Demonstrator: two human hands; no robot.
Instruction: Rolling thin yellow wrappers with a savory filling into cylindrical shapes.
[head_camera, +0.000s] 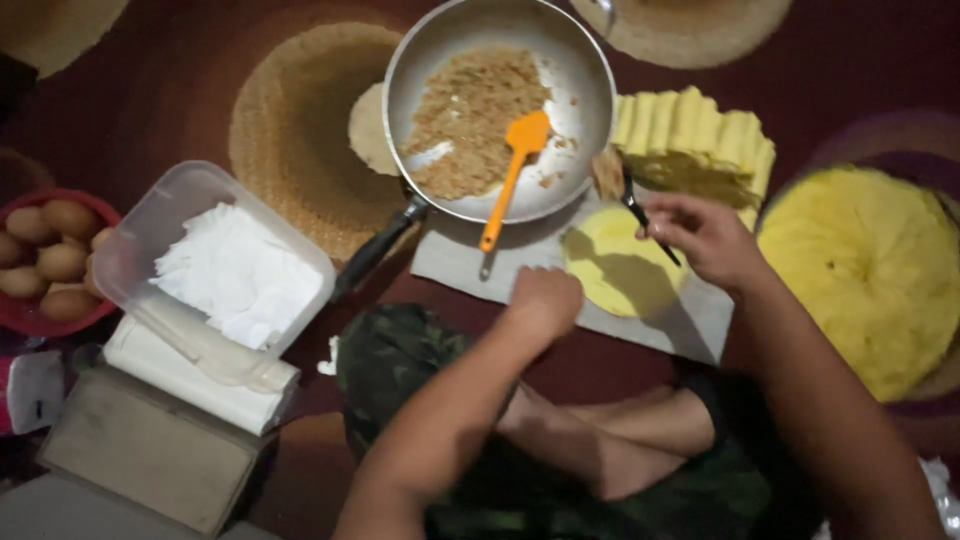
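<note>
We are seeing a smooth, dull-shining metal pan (575, 95), a glossy orange plastic spatula (513, 168), rough woven straw mats (295, 130), a clear plastic box (180, 215) holding matt white paper (240, 275), and soft matt yellow wrappers (865, 270).

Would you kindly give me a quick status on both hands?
Left hand fisted on the board. Right hand holds fork over yellow crepe. Nothing in between.

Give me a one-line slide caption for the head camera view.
Right hand holds a dark utensil over a yellow wrapper; left hand rests beside it.
</note>
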